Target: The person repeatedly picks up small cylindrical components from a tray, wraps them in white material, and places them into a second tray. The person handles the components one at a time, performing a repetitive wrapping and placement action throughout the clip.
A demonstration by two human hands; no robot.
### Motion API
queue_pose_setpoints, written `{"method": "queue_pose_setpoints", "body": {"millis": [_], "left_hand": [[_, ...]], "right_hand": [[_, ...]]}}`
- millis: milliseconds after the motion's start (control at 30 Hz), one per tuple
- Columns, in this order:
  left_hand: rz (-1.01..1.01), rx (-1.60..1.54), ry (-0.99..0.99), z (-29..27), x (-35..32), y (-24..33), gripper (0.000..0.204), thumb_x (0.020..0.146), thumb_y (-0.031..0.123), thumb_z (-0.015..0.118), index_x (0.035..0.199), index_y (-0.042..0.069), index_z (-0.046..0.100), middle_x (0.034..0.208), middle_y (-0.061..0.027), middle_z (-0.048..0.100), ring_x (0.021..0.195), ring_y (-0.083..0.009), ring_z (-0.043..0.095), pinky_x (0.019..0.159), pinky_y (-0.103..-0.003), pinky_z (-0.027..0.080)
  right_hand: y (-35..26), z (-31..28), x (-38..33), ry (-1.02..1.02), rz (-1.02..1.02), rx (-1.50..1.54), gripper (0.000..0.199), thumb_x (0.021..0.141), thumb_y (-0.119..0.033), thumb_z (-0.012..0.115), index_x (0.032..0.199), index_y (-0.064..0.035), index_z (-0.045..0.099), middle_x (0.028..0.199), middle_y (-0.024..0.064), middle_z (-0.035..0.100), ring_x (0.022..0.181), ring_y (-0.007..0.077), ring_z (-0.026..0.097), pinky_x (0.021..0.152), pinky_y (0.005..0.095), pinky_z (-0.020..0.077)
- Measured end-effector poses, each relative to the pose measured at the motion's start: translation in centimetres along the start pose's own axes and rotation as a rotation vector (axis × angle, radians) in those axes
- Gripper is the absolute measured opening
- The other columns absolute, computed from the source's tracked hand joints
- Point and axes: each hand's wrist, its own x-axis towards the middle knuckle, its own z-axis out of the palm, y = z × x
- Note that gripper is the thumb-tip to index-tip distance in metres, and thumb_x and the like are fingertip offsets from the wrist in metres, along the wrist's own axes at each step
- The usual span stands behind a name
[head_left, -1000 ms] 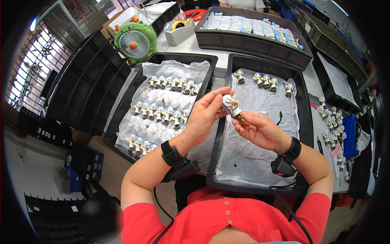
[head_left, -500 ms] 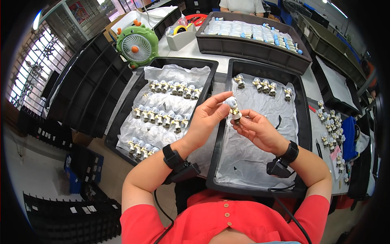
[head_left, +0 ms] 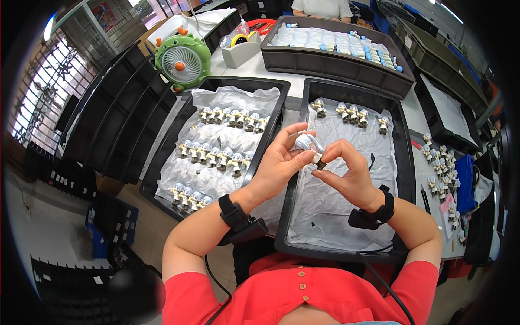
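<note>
A small figurine (head_left: 306,142) with pale blue-white hair, a white body and a dark base is held up over the right-hand tray. My left hand (head_left: 275,167) is closed on it, thumb across the body and fingers behind the head. The thumb and forefinger of my right hand (head_left: 351,176) curl round its dark lower end. It leans, with its hair side showing and its front hidden. Beneath my hands is the black tray (head_left: 407,162) lined with white paper, where several similar figurines (head_left: 353,115) stand near the far end.
To the left, another black tray (head_left: 285,93) holds rows of figurines (head_left: 216,155). A brown crate (head_left: 336,73) of blue-haired pieces stands behind, near a green fan (head_left: 183,60). More figurines (head_left: 444,168) cluster on the right table beside a blue box (head_left: 466,184). A person (head_left: 323,8) sits opposite.
The figurine has turned and tipped over, so its hair side now shows. My right hand's fingers have shifted into a rounder curl at its base. The trays have stayed put.
</note>
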Motion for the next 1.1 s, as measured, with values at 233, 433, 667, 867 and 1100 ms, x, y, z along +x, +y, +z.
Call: {"method": "queue_pose_setpoints", "body": {"millis": [233, 433, 667, 867, 1100], "left_hand": [[-0.016, -0.011, -0.001, -0.4, 0.1, -0.5, 0.046, 0.086, 0.009, 0.061, 0.126, 0.005, 0.040, 0.121, -0.0111, 0.049, 0.104, -0.0160, 0.054, 0.091, -0.030, 0.045], [-0.040, -0.008, 0.009, -0.6, 0.2, -0.6, 0.048, 0.085, 0.008, 0.061, 0.129, 0.006, 0.041, 0.121, -0.0102, 0.049, 0.106, -0.0161, 0.053, 0.093, -0.031, 0.044], [-0.102, -0.174, -0.037, -0.3, 0.3, 0.0, 0.050, 0.088, 0.007, 0.056, 0.134, 0.008, 0.037, 0.131, -0.0089, 0.045, 0.112, -0.0165, 0.051, 0.095, -0.032, 0.042], [-0.142, -0.340, -0.086, -0.5, 0.4, 0.1, 0.046, 0.091, 0.007, 0.051, 0.134, 0.008, 0.036, 0.133, -0.0071, 0.043, 0.114, -0.0162, 0.050, 0.095, -0.031, 0.043], [-0.155, -0.384, -0.117, -0.7, 0.5, -0.2, 0.046, 0.090, 0.002, 0.048, 0.134, 0.008, 0.036, 0.134, -0.0083, 0.043, 0.115, -0.0174, 0.050, 0.094, -0.032, 0.044]], "right_hand": [[-0.4, 0.0, 0.1, 0.045, -0.063, -0.077, 0.028, 0.064, -0.001, 0.076, 0.081, -0.0047, 0.055, 0.083, 0.0075, 0.058, 0.079, 0.0219, 0.060, 0.067, 0.0299, 0.0483], [-0.1, 0.1, 0.1, 0.028, -0.036, -0.064, 0.030, 0.065, -0.001, 0.075, 0.087, -0.0042, 0.055, 0.085, 0.0070, 0.058, 0.079, 0.0208, 0.060, 0.069, 0.0301, 0.0482], [0.5, 0.6, -0.3, 0.018, 0.120, -0.023, 0.037, 0.071, -0.008, 0.072, 0.100, -0.0033, 0.050, 0.089, 0.0077, 0.057, 0.082, 0.0198, 0.058, 0.076, 0.0313, 0.0470], [0.5, 0.7, -0.3, 0.019, 0.116, -0.015, 0.036, 0.071, -0.008, 0.072, 0.099, -0.0024, 0.051, 0.090, 0.0090, 0.060, 0.082, 0.0198, 0.060, 0.076, 0.0305, 0.0477], [0.2, 0.6, -0.4, 0.043, 0.130, -0.008, 0.036, 0.068, -0.007, 0.075, 0.096, -0.0024, 0.052, 0.090, 0.0087, 0.061, 0.080, 0.0180, 0.061, 0.074, 0.0290, 0.0485]]}}
